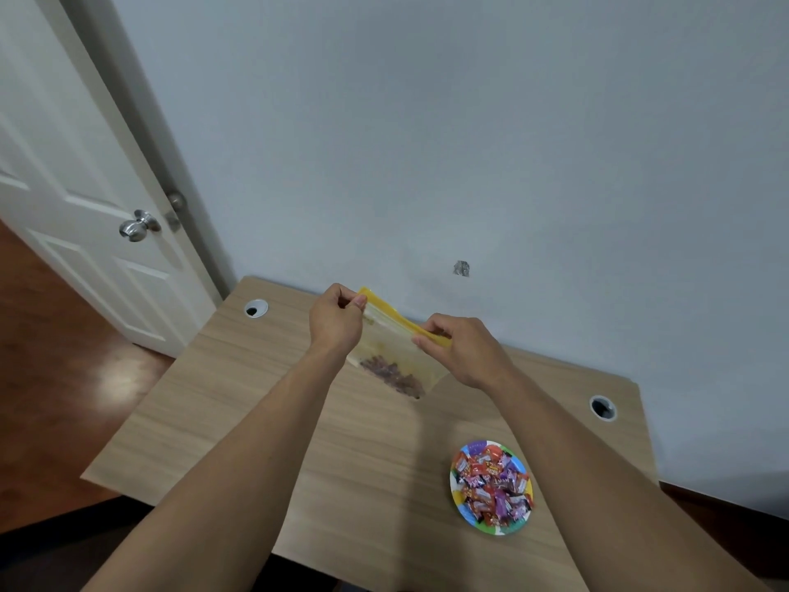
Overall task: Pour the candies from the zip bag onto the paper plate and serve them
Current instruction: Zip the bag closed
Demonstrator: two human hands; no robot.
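both hands [337,318] pinching slanted zip bag [395,356] top

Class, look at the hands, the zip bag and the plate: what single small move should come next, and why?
Probably pull the yellow zip strip apart. Both hands, left hand and right hand, pinch the top of the zip bag held above the table, and something dark sits in its bottom, while the paper plate already holds a pile of candies.

A light wooden desk [239,403] stands against a pale blue-grey wall [469,121], beside a white panelled door [64,198].
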